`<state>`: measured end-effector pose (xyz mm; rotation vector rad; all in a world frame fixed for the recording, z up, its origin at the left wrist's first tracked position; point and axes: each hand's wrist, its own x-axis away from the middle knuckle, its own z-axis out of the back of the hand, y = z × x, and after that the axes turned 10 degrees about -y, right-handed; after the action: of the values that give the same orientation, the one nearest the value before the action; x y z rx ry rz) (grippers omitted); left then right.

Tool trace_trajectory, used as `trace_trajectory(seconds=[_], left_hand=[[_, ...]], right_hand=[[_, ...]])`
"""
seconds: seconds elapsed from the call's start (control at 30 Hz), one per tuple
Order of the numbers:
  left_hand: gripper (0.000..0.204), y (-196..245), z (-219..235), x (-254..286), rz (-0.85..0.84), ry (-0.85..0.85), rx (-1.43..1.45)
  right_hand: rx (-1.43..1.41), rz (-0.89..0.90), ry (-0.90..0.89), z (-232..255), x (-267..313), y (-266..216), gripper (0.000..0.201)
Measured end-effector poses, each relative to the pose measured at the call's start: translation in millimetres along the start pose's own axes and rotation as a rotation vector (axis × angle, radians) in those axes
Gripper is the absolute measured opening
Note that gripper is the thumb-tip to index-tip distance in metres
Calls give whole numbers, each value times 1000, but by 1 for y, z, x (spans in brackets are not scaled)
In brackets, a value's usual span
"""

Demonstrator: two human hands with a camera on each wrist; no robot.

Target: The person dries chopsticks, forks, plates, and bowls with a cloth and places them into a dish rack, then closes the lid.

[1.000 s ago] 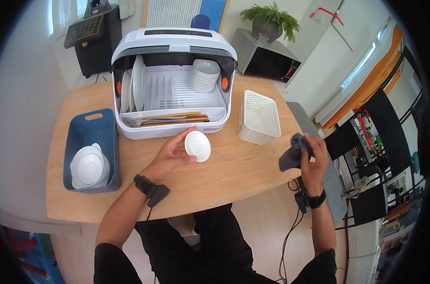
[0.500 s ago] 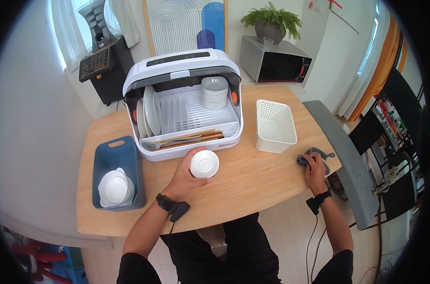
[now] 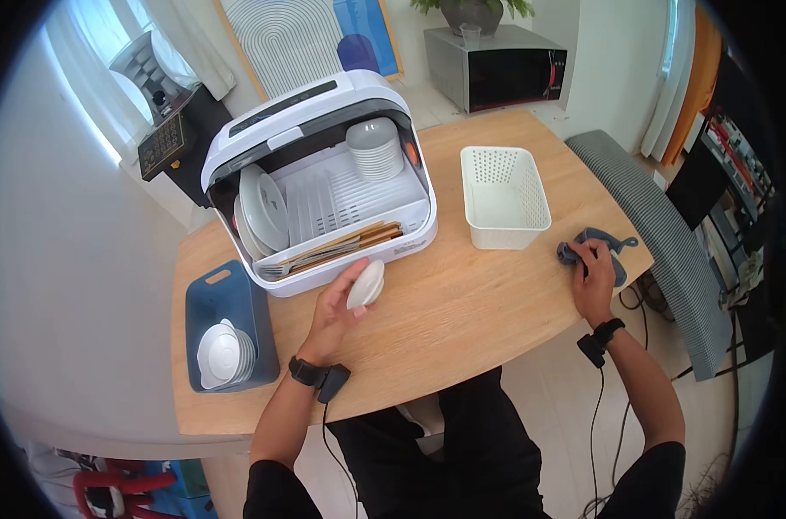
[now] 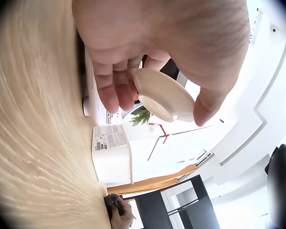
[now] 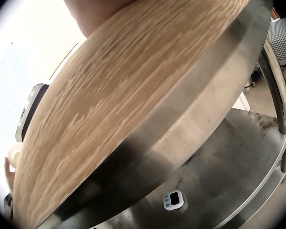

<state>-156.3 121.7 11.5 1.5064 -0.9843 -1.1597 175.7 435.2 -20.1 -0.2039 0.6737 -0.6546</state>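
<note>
My left hand (image 3: 328, 316) holds a small white dish (image 3: 365, 285) by its rim, tilted above the table in front of the dish dryer. In the left wrist view the thumb presses one edge of the dish (image 4: 164, 95) and the fingers lie behind it, showing the underside with its foot ring. My right hand (image 3: 594, 281) is at the table's right end, its fingers bent down onto a dark grey cloth (image 3: 619, 270) with a small loop. That cloth (image 4: 113, 199) appears small at the bottom of the left wrist view.
The open dish dryer (image 3: 423, 227) holds plates, stacked bowls and cutlery. At left a blue basket (image 3: 263, 346) contains stacked white bowls (image 3: 220, 353). A white perforated basket (image 3: 507, 235) stands right of the dryer. Beyond the table's right side is a checked bench (image 3: 661, 251).
My right hand has lowered the grey cloth from the air onto the table's right end. The dish in my left hand has turned from facing up to nearly edge-on. The head view has shifted.
</note>
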Motion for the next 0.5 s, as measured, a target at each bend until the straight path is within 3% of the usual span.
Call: trace_trajectory(seconds=[0.03, 0.17, 0.3, 0.37, 0.5], left_hand=[[57, -7, 3, -2, -49, 2, 0], [36, -18, 15, -4, -155, -8, -216], [36, -13, 10, -6, -122, 78, -224], [31, -11, 11, -7, -7, 157, -143], [34, 3, 6, -10, 37, 173, -213]], right_hand=[[-14, -19, -3, 1, 0, -3, 39], [-66, -37, -7, 4, -1, -3, 39], [-95, -17, 28, 4, 0, 0, 39], [-111, -15, 38, 2, 1, 2, 38], [-140, -18, 36, 3, 1, 4, 38]])
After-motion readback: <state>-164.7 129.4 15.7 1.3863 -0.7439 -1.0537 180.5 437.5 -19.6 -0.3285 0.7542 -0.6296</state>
